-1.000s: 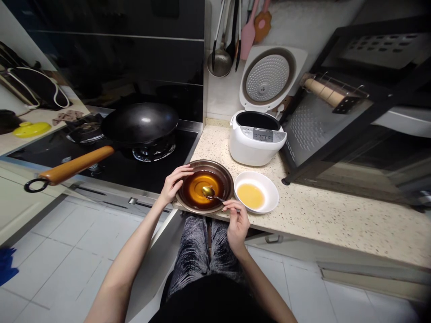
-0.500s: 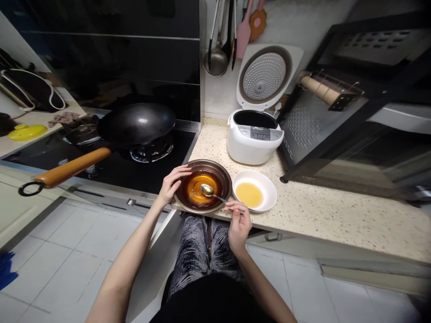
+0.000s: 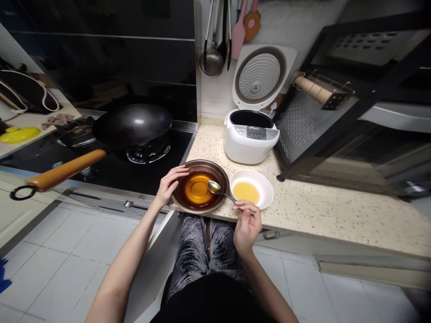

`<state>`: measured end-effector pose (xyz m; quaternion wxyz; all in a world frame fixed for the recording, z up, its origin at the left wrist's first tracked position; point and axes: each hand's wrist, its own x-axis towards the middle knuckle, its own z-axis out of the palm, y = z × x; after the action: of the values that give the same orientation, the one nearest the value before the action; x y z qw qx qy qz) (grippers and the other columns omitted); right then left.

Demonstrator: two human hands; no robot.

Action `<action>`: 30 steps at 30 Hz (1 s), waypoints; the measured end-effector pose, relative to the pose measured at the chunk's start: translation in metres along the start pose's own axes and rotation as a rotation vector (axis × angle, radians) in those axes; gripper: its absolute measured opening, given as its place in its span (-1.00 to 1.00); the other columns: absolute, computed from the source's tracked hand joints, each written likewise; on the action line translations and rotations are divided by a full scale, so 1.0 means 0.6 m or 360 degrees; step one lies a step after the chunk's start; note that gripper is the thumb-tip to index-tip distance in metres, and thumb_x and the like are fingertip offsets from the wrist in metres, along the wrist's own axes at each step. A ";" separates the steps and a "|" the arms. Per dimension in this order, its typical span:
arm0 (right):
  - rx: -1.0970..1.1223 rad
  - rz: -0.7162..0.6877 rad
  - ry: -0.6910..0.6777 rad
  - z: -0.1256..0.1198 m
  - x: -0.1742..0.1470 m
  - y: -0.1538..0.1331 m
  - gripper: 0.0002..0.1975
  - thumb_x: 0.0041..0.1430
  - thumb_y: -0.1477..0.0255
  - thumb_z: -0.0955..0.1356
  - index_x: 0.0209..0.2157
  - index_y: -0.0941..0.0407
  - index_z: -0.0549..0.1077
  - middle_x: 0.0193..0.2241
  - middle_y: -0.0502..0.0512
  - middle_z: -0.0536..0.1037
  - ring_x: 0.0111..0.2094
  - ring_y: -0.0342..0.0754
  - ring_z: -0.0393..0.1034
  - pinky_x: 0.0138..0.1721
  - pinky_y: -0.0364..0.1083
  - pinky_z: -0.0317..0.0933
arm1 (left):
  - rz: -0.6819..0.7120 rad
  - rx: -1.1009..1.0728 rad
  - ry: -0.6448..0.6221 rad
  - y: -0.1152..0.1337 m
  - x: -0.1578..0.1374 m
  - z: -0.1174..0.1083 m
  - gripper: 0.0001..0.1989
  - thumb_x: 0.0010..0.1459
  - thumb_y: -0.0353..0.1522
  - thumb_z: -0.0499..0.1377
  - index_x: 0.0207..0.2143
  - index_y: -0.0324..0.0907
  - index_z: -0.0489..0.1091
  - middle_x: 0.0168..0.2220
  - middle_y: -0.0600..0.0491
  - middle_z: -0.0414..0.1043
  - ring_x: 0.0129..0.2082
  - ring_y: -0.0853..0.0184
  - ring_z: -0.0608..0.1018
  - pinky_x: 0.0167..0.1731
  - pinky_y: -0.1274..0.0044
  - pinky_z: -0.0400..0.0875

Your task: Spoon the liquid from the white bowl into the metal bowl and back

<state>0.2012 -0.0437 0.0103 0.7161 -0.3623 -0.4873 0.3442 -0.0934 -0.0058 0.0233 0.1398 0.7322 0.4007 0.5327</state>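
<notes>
Beyond the spoon, blurred rice-cooker digits

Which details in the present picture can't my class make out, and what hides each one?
All in the head view:
Part of the handle of the spoon: covered by the right hand.
Part of the rim of the brown bowl: covered by the left hand.
Pot bottom in the rice cooker: hidden by its front.
Blue object: cut off by the left edge.
Upper handle of the hanging ladle: cut off by the top edge.
</notes>
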 end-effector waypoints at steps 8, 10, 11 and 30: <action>0.0048 -0.0136 0.0186 -0.021 0.035 -0.026 -0.85 0.45 0.37 0.29 -0.25 0.08 0.43 -0.26 0.06 0.52 -0.31 -0.11 0.47 -0.22 -0.05 0.43 | -0.0011 0.0008 -0.0008 0.000 0.001 -0.002 -0.57 0.43 -0.16 0.03 0.10 -0.16 0.57 0.17 -0.19 0.53 0.29 -0.07 0.44 0.30 0.00 0.26; 0.0005 -0.0176 0.0224 -0.030 0.042 -0.028 -0.84 0.45 0.37 0.30 -0.26 0.08 0.44 -0.25 0.07 0.53 -0.29 -0.10 0.48 -0.22 -0.04 0.42 | -0.0020 0.0016 -0.0015 0.001 0.001 -0.002 -0.56 0.43 -0.15 0.03 0.10 -0.16 0.56 0.17 -0.19 0.52 0.29 -0.07 0.44 0.30 0.00 0.27; -0.0033 -0.0196 0.0247 -0.035 0.045 -0.028 -0.84 0.45 0.37 0.30 -0.26 0.08 0.44 -0.26 0.08 0.53 -0.28 -0.09 0.48 -0.21 -0.03 0.42 | -0.0021 0.0018 -0.0017 0.001 0.001 -0.002 -0.56 0.43 -0.15 0.03 0.10 -0.16 0.56 0.17 -0.19 0.52 0.29 -0.07 0.44 0.29 0.00 0.27; -0.0761 -0.1072 -0.0232 -0.095 0.055 -0.003 -0.80 0.38 0.57 0.29 -0.13 0.06 0.53 -0.28 0.11 0.65 -0.23 0.00 0.60 -0.24 0.05 0.49 | -0.0030 0.0008 -0.0010 0.002 0.000 -0.001 -0.57 0.43 -0.15 0.03 0.09 -0.16 0.56 0.17 -0.19 0.52 0.29 -0.06 0.44 0.29 0.00 0.26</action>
<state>0.2648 -0.0268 0.0117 0.6480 -0.3134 -0.6941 -0.0071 -0.0934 -0.0066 0.0246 0.1442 0.7304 0.4086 0.5279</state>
